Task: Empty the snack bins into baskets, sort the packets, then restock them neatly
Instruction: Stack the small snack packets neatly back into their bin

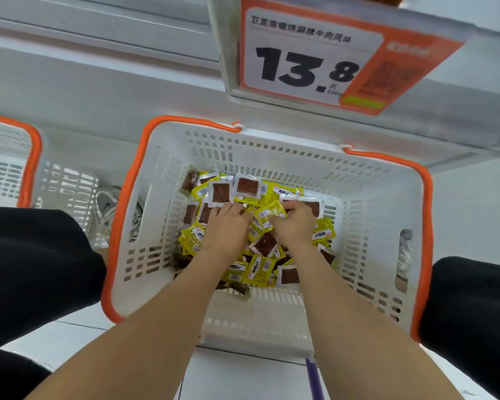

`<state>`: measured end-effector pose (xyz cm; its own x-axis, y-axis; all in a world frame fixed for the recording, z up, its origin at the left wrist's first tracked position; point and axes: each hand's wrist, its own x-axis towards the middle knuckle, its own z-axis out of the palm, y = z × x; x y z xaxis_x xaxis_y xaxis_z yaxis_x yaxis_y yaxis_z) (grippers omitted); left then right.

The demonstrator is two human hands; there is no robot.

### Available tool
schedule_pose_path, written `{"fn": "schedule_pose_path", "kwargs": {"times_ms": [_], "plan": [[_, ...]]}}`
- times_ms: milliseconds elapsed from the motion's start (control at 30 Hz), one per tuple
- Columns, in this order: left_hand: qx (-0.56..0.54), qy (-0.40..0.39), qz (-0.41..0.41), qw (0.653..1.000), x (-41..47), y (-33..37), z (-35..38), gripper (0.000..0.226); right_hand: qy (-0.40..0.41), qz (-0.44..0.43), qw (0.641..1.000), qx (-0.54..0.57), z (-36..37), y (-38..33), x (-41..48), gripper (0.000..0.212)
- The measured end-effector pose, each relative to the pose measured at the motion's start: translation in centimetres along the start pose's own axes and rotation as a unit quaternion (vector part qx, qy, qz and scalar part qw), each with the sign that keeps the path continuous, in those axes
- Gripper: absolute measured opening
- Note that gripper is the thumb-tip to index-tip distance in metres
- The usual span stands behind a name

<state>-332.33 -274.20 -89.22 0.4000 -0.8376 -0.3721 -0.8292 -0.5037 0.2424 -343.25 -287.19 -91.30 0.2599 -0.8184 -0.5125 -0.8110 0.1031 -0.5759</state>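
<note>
The floor [243,379] is of pale tiles, and a white shelf unit [98,82] rises just behind the work place. On the shelf edge hangs an orange and white price sign [309,62] with the number 13.8, tilted over the scene.

On the floor, close against the shelf unit, stands a white basket [367,197] with an orange rim and slotted walls. The snack packets [257,272] lie in a loose pile on its bottom, some yellow with print, some clear with a brown square inside. A second basket [31,157] of the same kind stands to the left, cut by the picture edge.

The person crouches over the first basket, with one knee in black cloth [26,269] on each side of it. A pale shoe [107,206] shows beside the basket's left wall.

Both forearms reach down into the basket and hide the middle of the pile. The left hand [225,229] lies palm down on the packets with bent fingertips; I cannot tell if it holds one. The right hand [295,226] pinches a yellow packet [275,212].
</note>
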Motion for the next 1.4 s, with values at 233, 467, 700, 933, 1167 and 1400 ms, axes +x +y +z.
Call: {"fn": "schedule_pose_path", "kwargs": {"times_ms": [233, 467, 700, 933, 1167, 1400], "plan": [[-0.074, -0.005, -0.084, 0.994, 0.6, 1.1, -0.6, 0.062, -0.21, -0.077, 0.975, -0.007, -1.9, -0.4, 1.4, 0.039], [-0.15, -0.027, -0.114, 0.982, 2.0, 0.6, -1.3, 0.069, -0.157, -0.105, 0.982, -0.006, 0.8, -1.2, -0.3, 0.063], [-0.061, 0.049, 0.006, 0.997, 1.7, 0.6, -1.5, 0.032, 0.006, -0.164, 0.985, -0.06, -0.4, -2.1, 1.1, 0.045], [0.058, -0.119, 0.062, 0.989, 3.5, -0.3, -2.2, 0.067, -0.05, -0.173, 0.933, -0.31, -0.7, -0.7, 2.0, 0.057], [-0.017, -0.091, -0.015, 0.996, 1.8, -2.6, -2.1, 0.063, 0.046, -0.045, 0.994, 0.086, -1.4, -1.8, 2.2, 0.023], [-0.05, -0.037, 0.0, 0.998, 1.2, -2.8, -2.0, 0.052, -0.093, 0.046, 0.99, 0.095, 0.8, -3.6, 2.7, 0.054]]}}
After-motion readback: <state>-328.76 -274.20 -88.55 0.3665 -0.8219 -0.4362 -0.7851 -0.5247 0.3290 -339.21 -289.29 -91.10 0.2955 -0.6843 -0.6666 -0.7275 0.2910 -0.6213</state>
